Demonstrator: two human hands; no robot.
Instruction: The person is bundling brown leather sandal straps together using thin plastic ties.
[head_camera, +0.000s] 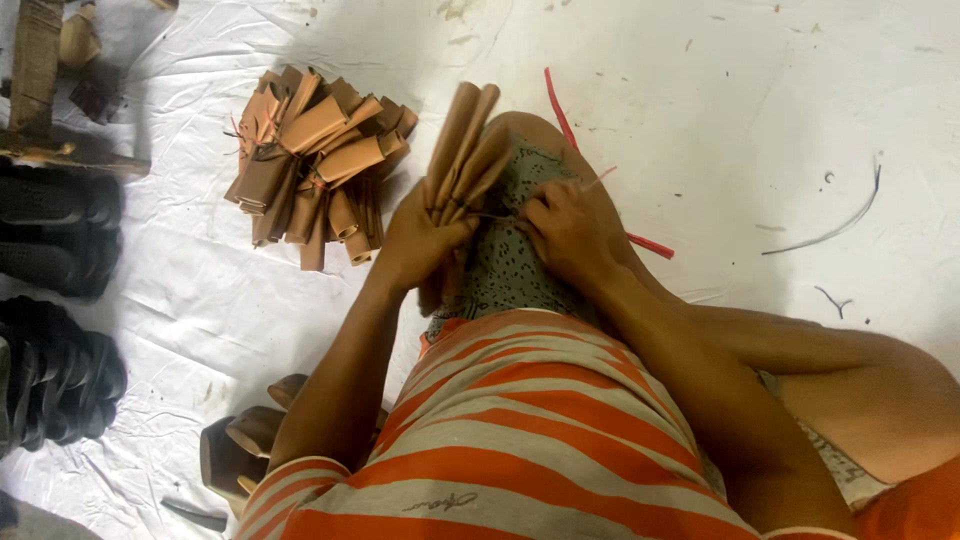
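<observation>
My left hand (415, 240) grips a bundle of brown rolled strips (465, 140) that stands upright over my raised knee. Just to its right, my right hand (565, 230) pinches a thin string (490, 214) drawn across the bundle's lower part. Both hands rest above grey patterned cloth (510, 265) on my leg. A pile of tied brown rolls (315, 160) lies on the white sheet to the left of my hands.
White plastic sheet (760, 120) covers the floor. Red strips (560, 115) lie behind my knee. Dark stacked objects (55, 300) line the left edge, with a wooden piece (35, 80) at top left. Brown rolled pieces (250, 435) sit near my left elbow.
</observation>
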